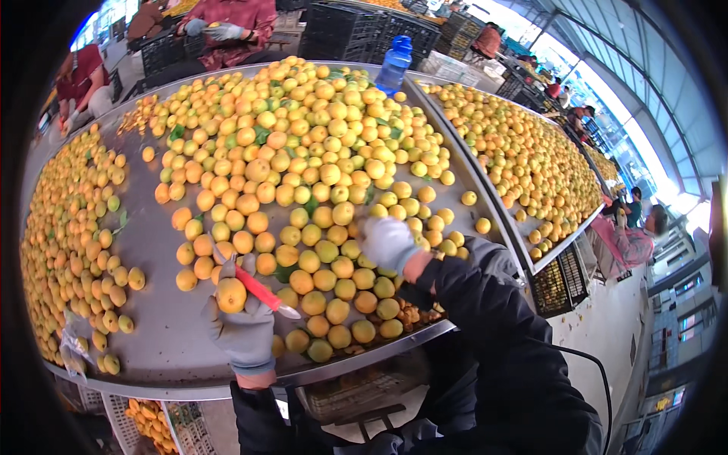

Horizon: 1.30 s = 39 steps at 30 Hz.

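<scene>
1. A person's left hand (246, 334), in a grey glove, rises from the near edge of a grey metal worktop (163, 318), palm turned up and closed around a round yellow-orange fruit (231, 296).
2. Gripped in the same hand, beside the fruit, a slim tool with a red handle and metal ends (262, 290) slants from upper left to lower right.
3. The right hand (388, 243), in a pale grey glove, stretches forward over a broad heap of yellow, orange and greenish fruit (326, 152). Its fingers are blurred; whether they grip a fruit cannot be told.
4. The two hands work well apart, the right one farther from the body. A loose black sleeve (493, 303) angles in from the lower right, leaving a strip of bare wrist; the left forearm comes up nearly straight from below.
5. Green leaves (262, 135) lie among the heap, and a blue plastic bottle (394, 64) stands at its far side.
6. At far left, a second bank of yellow-orange fruit (76, 250) lines the worktop, a clear plastic bag (73, 341) at its near end.
7. Beyond the far edge, a person in a red patterned shirt (239, 19) sits with gloved hands raised, near stacked black plastic crates (341, 34).
</scene>
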Motion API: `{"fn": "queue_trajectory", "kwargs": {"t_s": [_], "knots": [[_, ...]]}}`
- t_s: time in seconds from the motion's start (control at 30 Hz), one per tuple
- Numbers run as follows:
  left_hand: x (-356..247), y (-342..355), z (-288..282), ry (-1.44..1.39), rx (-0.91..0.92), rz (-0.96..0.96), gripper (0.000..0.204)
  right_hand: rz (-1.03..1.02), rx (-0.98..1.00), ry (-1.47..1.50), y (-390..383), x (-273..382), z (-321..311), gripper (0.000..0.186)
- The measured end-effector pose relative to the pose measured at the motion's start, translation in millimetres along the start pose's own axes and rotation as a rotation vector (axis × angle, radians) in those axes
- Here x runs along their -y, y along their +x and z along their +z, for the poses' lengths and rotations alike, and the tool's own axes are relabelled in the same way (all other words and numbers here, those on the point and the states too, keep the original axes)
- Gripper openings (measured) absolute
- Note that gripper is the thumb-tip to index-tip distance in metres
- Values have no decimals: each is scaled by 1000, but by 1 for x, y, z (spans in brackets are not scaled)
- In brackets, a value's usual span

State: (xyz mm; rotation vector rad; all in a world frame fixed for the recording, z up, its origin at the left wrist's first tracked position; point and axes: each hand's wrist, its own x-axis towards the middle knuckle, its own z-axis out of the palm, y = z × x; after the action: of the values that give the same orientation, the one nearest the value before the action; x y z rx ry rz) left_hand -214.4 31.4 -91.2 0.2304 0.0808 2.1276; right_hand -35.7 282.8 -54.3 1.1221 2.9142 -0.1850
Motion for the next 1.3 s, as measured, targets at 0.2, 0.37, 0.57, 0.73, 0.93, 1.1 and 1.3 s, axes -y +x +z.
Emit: {"fn": "queue_trajectory", "kwargs": {"t_s": [0.2, 0.37, 0.57, 0.73, 0.93, 1.1, 1.3], "knots": [[-2, 2, -19, -80, 42, -61, 65, -88, -181, 7, -47, -17, 8, 36], [6, 7, -15, -54, 5, -30, 65, 244, -235, -11, 11, -81, -12, 24], [13, 12, -13, 45, -16, -19, 67, 212, 82, -195, 72, -107, 11, 29], [16, 11, -8, 43, -40, 15, 69, 322, 113, -155, 76, -88, 7, 28], [11, 10, -9, -37, 14, -34, 69, 380, -189, 220, 56, -110, -6, 40], [12, 8, -4, -28, -2, -36, 69, 419, -215, 561, 46, -148, -10, 34], [5, 9, -14, -90, 119, -81, 69, 92, -140, 30, 31, -154, -16, 20]]}}
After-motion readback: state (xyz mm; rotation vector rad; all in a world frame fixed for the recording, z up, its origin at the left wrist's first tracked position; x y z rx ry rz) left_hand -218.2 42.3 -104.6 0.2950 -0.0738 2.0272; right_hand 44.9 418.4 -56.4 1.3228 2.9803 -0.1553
